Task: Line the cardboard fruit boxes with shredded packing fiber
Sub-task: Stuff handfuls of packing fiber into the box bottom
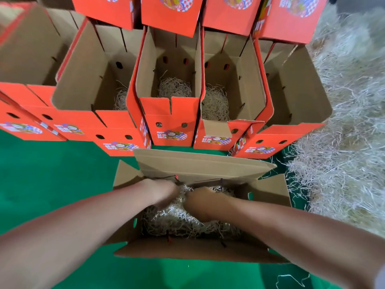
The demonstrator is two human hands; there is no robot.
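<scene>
Three far boxes [169,65] are lined — your left hand [164,191] and right hand [201,202] work shredded fiber [177,223] into the near box [187,250], grips hidden.

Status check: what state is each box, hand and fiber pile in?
Near brown cardboard box: open, pale shredded fiber inside.
Left hand: in that fiber, grip blurred.
Right hand: likewise.
Three red printed boxes: open, fiber at bottom.
Rightmost red box: open, bottom hidden.
Loose fiber heap: right, unboxed.
</scene>
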